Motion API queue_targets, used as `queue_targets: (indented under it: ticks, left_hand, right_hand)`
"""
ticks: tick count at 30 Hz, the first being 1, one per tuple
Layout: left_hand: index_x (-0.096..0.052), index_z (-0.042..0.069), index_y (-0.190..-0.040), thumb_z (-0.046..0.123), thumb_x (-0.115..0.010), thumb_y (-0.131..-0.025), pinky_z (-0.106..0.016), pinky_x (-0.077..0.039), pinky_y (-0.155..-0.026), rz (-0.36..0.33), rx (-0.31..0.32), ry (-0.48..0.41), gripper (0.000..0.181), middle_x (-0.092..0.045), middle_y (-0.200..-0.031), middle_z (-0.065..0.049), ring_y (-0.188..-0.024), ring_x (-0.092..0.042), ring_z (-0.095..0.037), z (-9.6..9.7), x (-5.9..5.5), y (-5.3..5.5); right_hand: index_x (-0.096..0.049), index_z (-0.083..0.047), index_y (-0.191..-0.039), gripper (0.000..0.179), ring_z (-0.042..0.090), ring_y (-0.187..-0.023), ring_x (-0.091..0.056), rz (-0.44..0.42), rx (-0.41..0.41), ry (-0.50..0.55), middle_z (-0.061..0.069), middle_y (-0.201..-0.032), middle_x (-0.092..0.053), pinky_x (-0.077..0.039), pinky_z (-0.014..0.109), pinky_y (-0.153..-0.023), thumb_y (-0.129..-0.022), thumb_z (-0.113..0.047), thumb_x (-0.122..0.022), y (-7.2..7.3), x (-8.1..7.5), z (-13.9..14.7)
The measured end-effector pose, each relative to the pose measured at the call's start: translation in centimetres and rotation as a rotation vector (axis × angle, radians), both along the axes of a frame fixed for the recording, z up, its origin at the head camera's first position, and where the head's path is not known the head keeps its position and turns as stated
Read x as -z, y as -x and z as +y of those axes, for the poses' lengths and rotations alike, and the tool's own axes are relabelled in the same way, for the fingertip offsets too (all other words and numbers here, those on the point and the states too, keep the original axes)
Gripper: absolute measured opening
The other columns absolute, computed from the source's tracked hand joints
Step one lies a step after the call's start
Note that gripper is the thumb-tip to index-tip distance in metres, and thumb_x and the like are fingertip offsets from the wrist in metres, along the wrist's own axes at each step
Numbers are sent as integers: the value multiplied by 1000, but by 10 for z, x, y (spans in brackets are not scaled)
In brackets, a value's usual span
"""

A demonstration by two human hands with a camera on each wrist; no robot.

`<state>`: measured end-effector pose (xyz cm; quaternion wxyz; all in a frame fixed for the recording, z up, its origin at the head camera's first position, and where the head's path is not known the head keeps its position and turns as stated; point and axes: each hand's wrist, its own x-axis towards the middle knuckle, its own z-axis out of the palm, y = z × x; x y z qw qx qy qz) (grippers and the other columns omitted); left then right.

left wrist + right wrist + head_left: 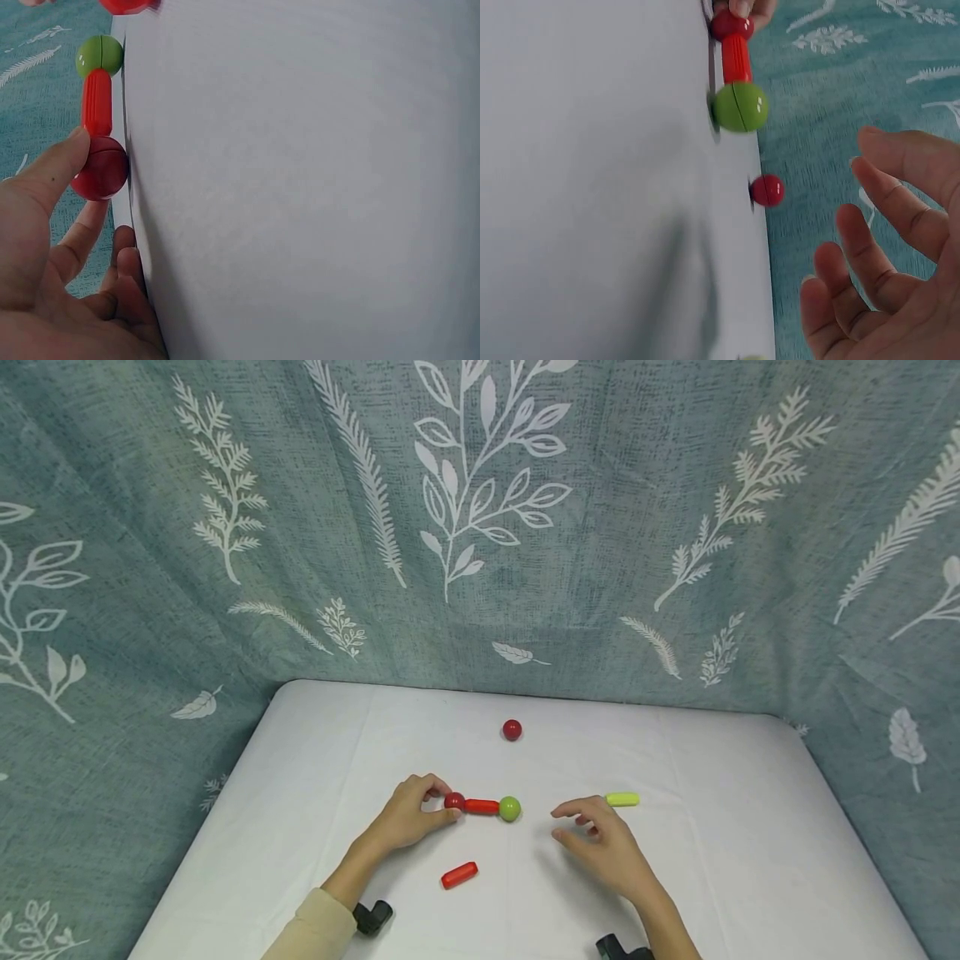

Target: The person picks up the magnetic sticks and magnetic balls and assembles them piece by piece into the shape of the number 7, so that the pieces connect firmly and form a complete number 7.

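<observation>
My left hand [408,814] pinches a dark red ball [454,802] between thumb and finger. A red rod [482,807] joins that ball to a green ball [510,809], making one straight piece just over or on the table; the left wrist view shows the same red rod [97,103] and green ball [100,55]. To the right of the green ball, apart from it, is my right hand [603,843], its fingers loosely bent with nothing between them. Beyond its knuckles lies a yellow-green rod [622,799].
A loose dark red ball [512,730] sits toward the back of the white table [600,743]. Nearer the front lies a separate red rod [459,875]. Patterned blue-green cloth [480,635] hangs behind the table and at both sides.
</observation>
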<state>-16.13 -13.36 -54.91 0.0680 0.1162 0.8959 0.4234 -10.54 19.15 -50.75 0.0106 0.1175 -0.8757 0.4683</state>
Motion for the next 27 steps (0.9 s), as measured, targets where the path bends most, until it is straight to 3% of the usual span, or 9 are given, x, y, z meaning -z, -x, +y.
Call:
queue_targets:
  ticks: [13, 21, 27]
  left_hand:
    - [-67, 19, -108, 38, -81, -85, -42, -46, -85, 15, 13, -12, 33, -58, -106, -2, -100, -51, -19, 0, 0, 0]
    - [-67, 19, -108, 38, -80, -85, -42, -46, -85, 8, 15, -16, 32, -58, -107, -2, -101, -51, -19, -1, -1, 0]
    - [-67, 19, -108, 38, -80, -85, -42, -46, -85, 5, 14, -14, 32, -58, -108, -2, -101, -52, -20, -1, -1, 1]
  right_hand:
    - [-69, -13, -117, 27, 29, -103, -53, 36, 111, -79, 6, -119, -59, -45, 41, -82, -92, -22, -75, 3, 4, 53]
    - [-69, -11, -119, 26, 31, -105, -52, 1, 210, -134, 15, -123, -54, -44, 41, -81, -94, -17, -72, 18, 8, 80]
    - [-68, -7, -120, 27, 39, -107, -51, 20, 206, -162, 23, -125, -52, -45, 49, -80, -93, -11, -72, 30, 13, 91]
